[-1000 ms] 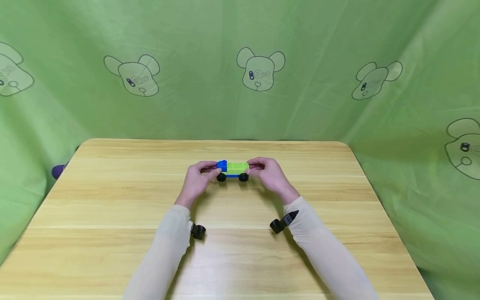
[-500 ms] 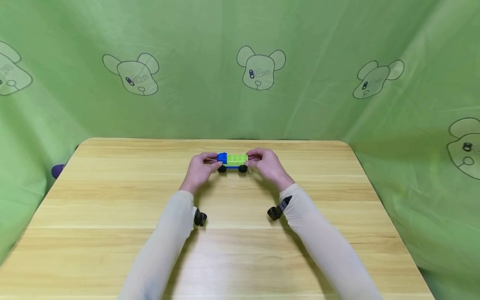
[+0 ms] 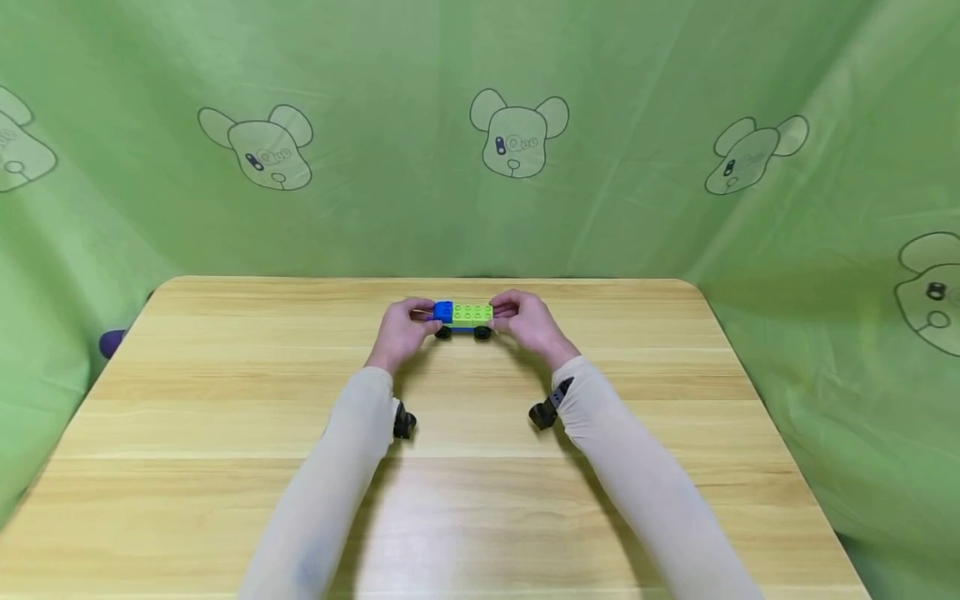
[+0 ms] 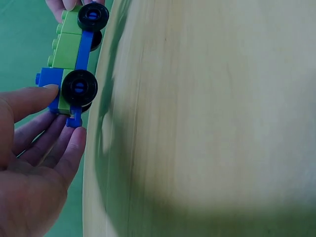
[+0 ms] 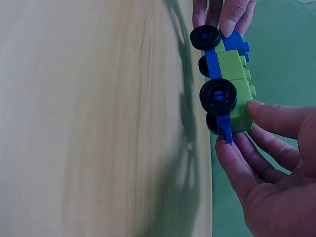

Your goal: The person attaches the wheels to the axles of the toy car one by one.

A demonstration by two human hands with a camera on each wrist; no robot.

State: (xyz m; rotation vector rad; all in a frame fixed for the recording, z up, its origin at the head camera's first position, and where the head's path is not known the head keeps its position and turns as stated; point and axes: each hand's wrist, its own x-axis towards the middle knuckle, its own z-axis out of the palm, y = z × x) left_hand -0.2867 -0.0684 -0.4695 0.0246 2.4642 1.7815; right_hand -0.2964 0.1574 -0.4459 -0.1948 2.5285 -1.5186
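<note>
A toy truck built of blocks has a blue front block, lime green studded blocks behind it, a blue base and black wheels. It is held level near the far edge of the table, with its shadow on the wood beside it. My left hand pinches the blue front end, thumb on the near side and fingers beyond. At the other end my right hand pinches the green rear block, its thumb on the block's side and fingertips under the tail. Parts of the fingers are hidden behind the truck.
The wooden table has rounded far corners. A green curtain with mouse-like drawings hangs behind and along both sides. Something purple shows past the table's left edge. Black cameras are strapped to both wrists.
Both hands have moved away from the body with the truck, toward the table's far edge, and slightly left at the end. Their hold on it looks the same.
</note>
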